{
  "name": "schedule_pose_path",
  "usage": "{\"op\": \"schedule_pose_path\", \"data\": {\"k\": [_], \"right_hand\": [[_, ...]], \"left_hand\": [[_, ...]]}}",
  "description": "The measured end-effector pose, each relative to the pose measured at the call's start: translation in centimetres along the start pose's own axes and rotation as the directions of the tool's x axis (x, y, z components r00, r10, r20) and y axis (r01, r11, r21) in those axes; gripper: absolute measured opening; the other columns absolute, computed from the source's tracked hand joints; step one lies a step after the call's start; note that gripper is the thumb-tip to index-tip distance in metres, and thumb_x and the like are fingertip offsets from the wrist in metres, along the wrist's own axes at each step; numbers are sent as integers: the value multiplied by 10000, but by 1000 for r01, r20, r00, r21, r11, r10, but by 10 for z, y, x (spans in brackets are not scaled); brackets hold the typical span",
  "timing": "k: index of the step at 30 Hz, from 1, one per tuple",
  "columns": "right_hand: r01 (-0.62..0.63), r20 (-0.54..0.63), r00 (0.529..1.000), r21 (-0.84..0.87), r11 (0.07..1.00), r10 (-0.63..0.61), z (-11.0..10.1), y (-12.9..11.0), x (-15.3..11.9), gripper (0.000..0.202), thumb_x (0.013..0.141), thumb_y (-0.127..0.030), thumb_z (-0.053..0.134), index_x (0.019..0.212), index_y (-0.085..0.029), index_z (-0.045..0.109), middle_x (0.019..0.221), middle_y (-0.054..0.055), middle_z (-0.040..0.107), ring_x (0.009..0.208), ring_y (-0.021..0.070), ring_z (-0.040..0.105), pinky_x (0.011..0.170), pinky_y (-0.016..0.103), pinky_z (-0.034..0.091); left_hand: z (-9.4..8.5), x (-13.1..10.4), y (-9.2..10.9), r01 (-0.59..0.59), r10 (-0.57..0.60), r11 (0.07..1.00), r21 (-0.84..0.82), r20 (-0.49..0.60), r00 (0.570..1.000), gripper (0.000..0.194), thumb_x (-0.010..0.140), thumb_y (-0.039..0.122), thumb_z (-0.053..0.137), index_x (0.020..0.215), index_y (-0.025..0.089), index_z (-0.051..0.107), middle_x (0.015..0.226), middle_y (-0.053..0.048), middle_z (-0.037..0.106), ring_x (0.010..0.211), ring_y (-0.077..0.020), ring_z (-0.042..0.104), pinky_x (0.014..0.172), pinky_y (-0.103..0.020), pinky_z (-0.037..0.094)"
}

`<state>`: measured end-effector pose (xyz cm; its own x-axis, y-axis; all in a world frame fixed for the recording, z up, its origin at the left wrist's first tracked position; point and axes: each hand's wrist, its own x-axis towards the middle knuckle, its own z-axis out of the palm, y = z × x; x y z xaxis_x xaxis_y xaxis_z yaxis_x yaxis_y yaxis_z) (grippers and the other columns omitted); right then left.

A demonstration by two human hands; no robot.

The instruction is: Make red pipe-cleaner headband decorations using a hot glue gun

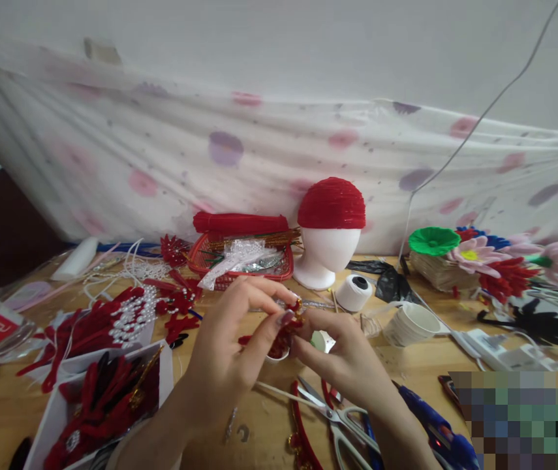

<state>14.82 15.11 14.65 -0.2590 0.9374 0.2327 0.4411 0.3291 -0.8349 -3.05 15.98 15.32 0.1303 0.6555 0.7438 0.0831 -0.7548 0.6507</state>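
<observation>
Though near open scissors (330, 413), red piece (299, 315) between left hand (241, 329) and right hand (340, 349).

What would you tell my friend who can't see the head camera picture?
A left hand and a right hand pinch a small red-and-gold piece over a wooden table. Behind them is a white model head in a red cap, with a red basket to the left and fluffy flowers to the right. Scissors lie nearer.

The one camera here sits on the person's head, close above the work, looking forward and down over the table (210, 418) toward the draped wall sheet (279, 156). No second view shares the scene.
</observation>
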Motion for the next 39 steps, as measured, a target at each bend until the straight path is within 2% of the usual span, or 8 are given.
{"op": "schedule_pose_path", "data": {"k": [3,9,21,24,26,29,33,39], "right_hand": [[-15,-3,1000,10,1000,15,-1,1,2,220,804,-249,624,606,-188,550,617,-26,622,627,123,551,621,246,403],[-61,7,998,125,990,60,-3,6,4,156,811,-285,625,706,-176,667,694,25,695,677,155,614,645,271,468],[-99,9,995,321,942,101,-5,12,4,237,835,-381,666,749,-161,658,667,21,688,604,117,640,567,219,475],[-102,17,995,348,932,103,-6,13,4,251,842,-398,668,770,-158,662,662,21,687,586,109,637,550,216,466],[-100,15,995,366,925,101,-6,14,4,268,838,-414,680,762,-159,655,643,17,677,570,108,628,541,221,466],[-97,14,995,391,915,99,-5,14,4,266,833,-411,696,750,-163,646,627,6,667,560,102,619,547,223,473],[-105,52,994,396,912,92,-3,11,2,233,849,-380,681,768,-162,658,670,19,698,585,105,633,565,226,484],[-21,47,999,305,952,6,-3,3,2,198,854,-320,651,727,-170,670,648,13,696,601,113,622,584,241,477]], "left_hand": [[-6,0,2,62,-93,978,-199,-152,984,129,926,128,600,877,247,592,863,46,722,879,-117,694,824,-276,571],[-26,4,-11,142,-199,977,-162,-423,884,120,789,191,793,754,261,701,785,58,765,742,-124,730,752,-268,606],[-47,16,-25,210,-236,972,-107,-454,860,137,946,338,621,995,270,730,486,94,412,472,-75,381,645,-236,498],[-53,17,-30,283,-256,959,-13,-472,844,246,893,293,697,1138,266,702,479,110,526,535,-92,537,846,-277,547],[-53,16,-33,250,-186,961,115,-400,897,643,808,262,779,1402,264,533,845,36,759,982,-174,693,1072,-355,474],[-44,13,-33,196,-160,957,214,-173,972,885,778,289,789,1535,270,332,1481,-94,547,1446,-253,410,1203,-455,334],[-19,9,-27,313,-330,939,142,121,936,266,890,394,660,1088,230,725,1190,-71,736,1161,-236,666,1036,-416,520],[4,7,-28,470,-468,883,15,128,875,224,863,424,682,921,219,752,932,-45,778,886,-200,725,826,-338,592]]}}
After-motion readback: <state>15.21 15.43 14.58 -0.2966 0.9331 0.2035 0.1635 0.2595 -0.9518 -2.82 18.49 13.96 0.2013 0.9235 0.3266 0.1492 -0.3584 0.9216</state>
